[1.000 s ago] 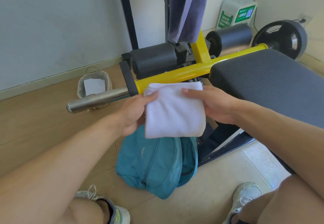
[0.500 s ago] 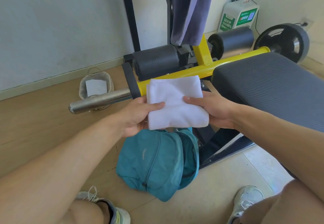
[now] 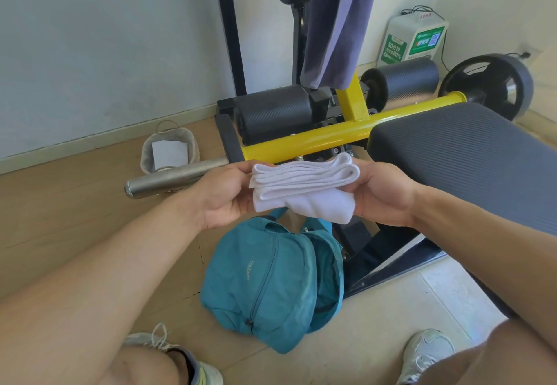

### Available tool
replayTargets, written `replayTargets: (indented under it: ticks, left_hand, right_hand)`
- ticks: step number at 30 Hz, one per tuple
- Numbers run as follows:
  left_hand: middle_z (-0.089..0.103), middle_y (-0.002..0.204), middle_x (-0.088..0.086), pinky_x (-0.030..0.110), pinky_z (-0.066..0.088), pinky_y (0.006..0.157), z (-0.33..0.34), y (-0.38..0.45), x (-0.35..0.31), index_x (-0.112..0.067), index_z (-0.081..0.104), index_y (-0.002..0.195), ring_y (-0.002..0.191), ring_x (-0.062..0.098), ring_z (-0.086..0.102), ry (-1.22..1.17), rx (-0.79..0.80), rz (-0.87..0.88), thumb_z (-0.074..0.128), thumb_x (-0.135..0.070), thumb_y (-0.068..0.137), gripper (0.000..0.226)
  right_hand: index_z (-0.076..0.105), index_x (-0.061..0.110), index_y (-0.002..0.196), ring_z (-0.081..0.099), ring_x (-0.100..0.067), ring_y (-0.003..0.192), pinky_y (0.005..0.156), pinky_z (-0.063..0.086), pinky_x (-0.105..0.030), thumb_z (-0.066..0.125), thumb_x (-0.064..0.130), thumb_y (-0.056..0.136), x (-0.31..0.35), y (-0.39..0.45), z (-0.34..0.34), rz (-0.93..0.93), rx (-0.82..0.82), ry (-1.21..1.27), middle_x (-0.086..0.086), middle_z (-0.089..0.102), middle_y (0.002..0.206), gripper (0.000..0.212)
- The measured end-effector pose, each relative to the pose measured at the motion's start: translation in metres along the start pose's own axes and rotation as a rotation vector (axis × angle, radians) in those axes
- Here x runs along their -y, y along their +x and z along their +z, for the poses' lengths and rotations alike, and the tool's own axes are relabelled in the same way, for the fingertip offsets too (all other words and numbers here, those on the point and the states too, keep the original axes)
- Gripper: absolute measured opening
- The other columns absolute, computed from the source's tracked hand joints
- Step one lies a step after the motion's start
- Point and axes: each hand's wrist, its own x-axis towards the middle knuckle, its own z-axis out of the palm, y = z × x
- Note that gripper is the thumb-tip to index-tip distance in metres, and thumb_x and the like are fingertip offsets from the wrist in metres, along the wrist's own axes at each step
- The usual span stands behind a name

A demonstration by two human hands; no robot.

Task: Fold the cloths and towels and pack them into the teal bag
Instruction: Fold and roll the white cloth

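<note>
Both the left hand [image 3: 223, 194] and right hand [image 3: 382, 193] grasp a folded white towel [image 3: 304, 190] above the teal bag [image 3: 271, 288] lying open on the floor, beside a weight bench [image 3: 470, 155]. A purple cloth [image 3: 337, 22] hangs behind. A white box [image 3: 413, 42] reads "80%".

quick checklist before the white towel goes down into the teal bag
1. White towel folded into a compact stack: ok.
2. Left hand and right hand each grip an end of it: ok.
3. Towel is held above the teal bag: ok.
4. Bag opening wide enough to take the towel: cannot tell; the bag lies slumped on the floor.
5. Bag free to be opened with a hand: not ok, both hands are busy.
6. Other cloths done: not ok, a purple cloth hangs on the rack.
</note>
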Motion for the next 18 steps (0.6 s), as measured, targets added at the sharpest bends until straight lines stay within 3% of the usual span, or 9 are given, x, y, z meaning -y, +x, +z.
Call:
replayTargets:
  ticks: [2, 4, 6, 8, 9, 11, 12, 15, 18]
  left_hand:
    - [0.072, 0.102, 0.021, 0.035, 0.063, 0.067, 0.001, -0.004, 0.0, -0.011, 0.074, 0.065, 0.084, 0.03, 0.069, 0.064, -0.031, 0.024, 0.037, 0.015, 0.096, 0.054]
    - [0.071, 0.098, 0.019, 0.03, 0.062, 0.055, 0.004, -0.008, 0.002, -0.013, 0.068, 0.052, 0.079, 0.029, 0.067, 0.167, -0.052, 0.065, 0.034, 0.02, 0.093, 0.062]
    - [0.077, 0.095, 0.009, 0.025, 0.055, 0.048, 0.007, -0.011, 0.006, -0.014, 0.061, 0.045, 0.076, 0.023, 0.071, 0.281, -0.049, 0.114, 0.028, 0.024, 0.088, 0.066]
    - [0.078, 0.106, 0.002, 0.023, 0.052, 0.05, 0.011, -0.011, 0.012, -0.014, 0.054, 0.041, 0.085, 0.017, 0.073, 0.405, -0.027, 0.167, 0.022, 0.027, 0.081, 0.065]
    - [0.077, 0.112, 0.001, 0.023, 0.052, 0.051, 0.012, -0.011, 0.015, -0.014, 0.052, 0.04, 0.092, 0.016, 0.073, 0.457, -0.019, 0.19, 0.021, 0.027, 0.078, 0.064]
    - [0.075, 0.118, 0.0, 0.024, 0.053, 0.055, 0.014, -0.011, 0.019, -0.013, 0.052, 0.039, 0.1, 0.013, 0.071, 0.531, -0.003, 0.22, 0.021, 0.028, 0.075, 0.063]
    - [0.075, 0.119, -0.001, 0.024, 0.053, 0.057, 0.015, -0.011, 0.021, -0.014, 0.053, 0.038, 0.1, 0.011, 0.071, 0.554, 0.012, 0.226, 0.021, 0.028, 0.074, 0.064]
    - [0.074, 0.121, 0.0, 0.024, 0.053, 0.06, 0.019, -0.013, 0.024, -0.017, 0.054, 0.036, 0.105, 0.013, 0.069, 0.583, 0.077, 0.245, 0.021, 0.029, 0.074, 0.068]
    - [0.075, 0.119, 0.001, 0.022, 0.049, 0.056, 0.018, -0.013, 0.024, -0.017, 0.054, 0.038, 0.105, 0.022, 0.067, 0.56, 0.095, 0.248, 0.024, 0.025, 0.076, 0.064]
  right_hand:
    - [0.065, -0.001, 0.109, 0.067, -0.034, 0.112, 0.089, 0.059, -0.044, 0.027, 0.002, 0.093, 0.003, -0.003, 0.0, 0.032, 0.051, 0.053, -0.018, 0.065, 0.128, 0.041]
    - [0.065, 0.004, 0.086, 0.066, -0.032, 0.097, 0.081, 0.056, -0.041, 0.029, 0.025, 0.099, 0.006, -0.004, 0.003, 0.074, 0.066, 0.056, -0.019, 0.066, 0.112, 0.044]
    - [0.063, 0.006, 0.075, 0.066, -0.029, 0.092, 0.084, 0.053, -0.04, 0.04, 0.046, 0.103, 0.004, -0.003, 0.004, 0.115, 0.025, -0.053, -0.016, 0.066, 0.1, 0.053]
    - [0.067, 0.005, 0.081, 0.067, -0.027, 0.094, 0.088, 0.052, -0.038, 0.062, 0.041, 0.095, -0.001, -0.001, 0.004, 0.133, 0.004, -0.246, -0.014, 0.07, 0.1, 0.038]
    - [0.064, 0.007, 0.08, 0.066, -0.025, 0.087, 0.08, 0.052, -0.034, 0.073, 0.037, 0.088, -0.003, 0.0, 0.004, 0.137, 0.011, -0.362, -0.011, 0.069, 0.093, 0.033]
    - [0.051, 0.013, 0.077, 0.056, -0.017, 0.071, 0.063, 0.045, -0.025, 0.086, 0.04, 0.072, -0.005, -0.001, 0.002, 0.139, 0.006, -0.612, -0.002, 0.058, 0.078, 0.044]
    - [0.052, 0.013, 0.085, 0.059, -0.015, 0.072, 0.063, 0.046, -0.024, 0.087, 0.045, 0.065, -0.007, -0.002, 0.002, 0.145, 0.014, -0.696, -0.001, 0.06, 0.081, 0.051]
    - [0.057, 0.025, 0.125, 0.069, -0.016, 0.105, 0.088, 0.055, -0.03, 0.08, 0.055, 0.067, -0.012, -0.003, 0.005, 0.177, 0.109, -0.795, 0.004, 0.07, 0.115, 0.069]
    - [0.056, 0.028, 0.134, 0.068, -0.019, 0.112, 0.095, 0.056, -0.034, 0.078, 0.045, 0.079, -0.012, -0.003, 0.009, 0.142, 0.152, -0.821, 0.001, 0.069, 0.123, 0.062]
